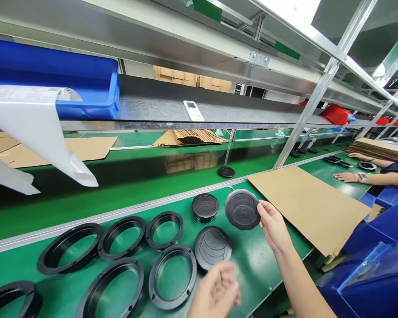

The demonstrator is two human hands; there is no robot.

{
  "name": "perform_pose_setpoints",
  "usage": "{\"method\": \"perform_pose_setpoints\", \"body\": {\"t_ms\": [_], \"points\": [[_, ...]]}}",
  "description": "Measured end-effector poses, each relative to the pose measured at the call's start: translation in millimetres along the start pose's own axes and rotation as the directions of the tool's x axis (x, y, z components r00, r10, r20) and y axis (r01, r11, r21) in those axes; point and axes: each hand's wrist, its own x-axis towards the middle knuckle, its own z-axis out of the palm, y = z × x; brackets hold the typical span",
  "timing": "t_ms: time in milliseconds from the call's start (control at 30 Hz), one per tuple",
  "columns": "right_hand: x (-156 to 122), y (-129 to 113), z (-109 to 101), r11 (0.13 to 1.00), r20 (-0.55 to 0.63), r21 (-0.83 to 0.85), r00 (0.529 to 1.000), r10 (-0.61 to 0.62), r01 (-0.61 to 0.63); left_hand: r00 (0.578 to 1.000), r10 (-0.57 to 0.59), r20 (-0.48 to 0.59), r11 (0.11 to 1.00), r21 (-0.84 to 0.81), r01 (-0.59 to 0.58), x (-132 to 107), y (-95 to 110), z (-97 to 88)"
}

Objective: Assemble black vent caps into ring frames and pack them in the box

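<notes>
Between thumb and fingertips, my right hand (275,223) grips the edge of a round black cap (242,209), its ridged face turned toward me above the green bench. My left hand (215,289), slightly blurred, has its fingers loosely curled in, with nothing visible in them. Just beyond it lies a second round black cap (213,247) on the bench. Another capped round piece (205,206) stands behind that one. To the left are several open black rings with screw holes, among them a near ring (172,277) and a back ring (164,229).
A cardboard sheet (308,203) lies on the bench at right, near blue bins (371,269). One black round piece (226,172) sits behind the metal rail. Overhead, a shelf holds a blue tray (89,108) and white remote (193,111). A co-worker's hand (346,177) rests farther right.
</notes>
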Motion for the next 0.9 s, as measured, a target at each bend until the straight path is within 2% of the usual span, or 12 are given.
{"method": "perform_pose_setpoints", "body": {"t_ms": [67,100,167,233,300,367,433,500,567,700,900], "points": [[-36,-11,8,0.995,0.112,0.078,0.992,0.056,-0.065,0.994,0.063,-0.086,0.979,-0.189,-0.078,-1,32,4.1],[-51,-14,13,0.989,0.169,0.105,0.982,0.089,-0.108,0.995,0.056,-0.085,0.954,-0.288,-0.078,-1,46,4.5],[-76,-16,23,0.975,0.269,0.103,0.949,0.165,-0.199,1.000,-0.003,-0.006,0.890,-0.455,0.000,0,69,2.9],[-93,-13,34,0.970,0.335,0.052,0.919,0.208,-0.239,0.997,-0.058,0.045,0.837,-0.542,0.073,0,80,0.0],[-103,-9,45,0.987,0.339,-0.036,0.927,0.162,-0.159,0.995,-0.094,0.026,0.818,-0.568,0.092,-2,81,-1.2],[-108,-8,57,0.981,0.296,-0.185,0.955,0.006,0.051,0.995,-0.102,0.008,0.824,-0.560,0.089,-5,76,0.6],[-109,-12,69,0.895,0.299,-0.363,0.942,-0.151,0.259,0.996,-0.086,0.003,0.840,-0.538,0.074,-9,68,4.2],[-110,-17,80,0.804,0.355,-0.466,0.910,-0.213,0.370,0.998,-0.055,-0.019,0.858,-0.513,0.038,-12,63,7.3],[-109,-23,87,0.781,0.399,-0.481,0.893,-0.211,0.399,0.999,-0.021,-0.038,0.870,-0.494,-0.001,-14,61,8.5],[-105,-27,89,0.807,0.415,-0.432,0.883,-0.220,0.404,1.000,0.009,-0.027,0.873,-0.488,-0.021,-17,68,7.3],[-99,-23,77,0.845,0.355,-0.387,0.906,-0.232,0.369,0.995,-0.073,-0.074,0.872,-0.488,0.028,-15,69,6.1]]}}
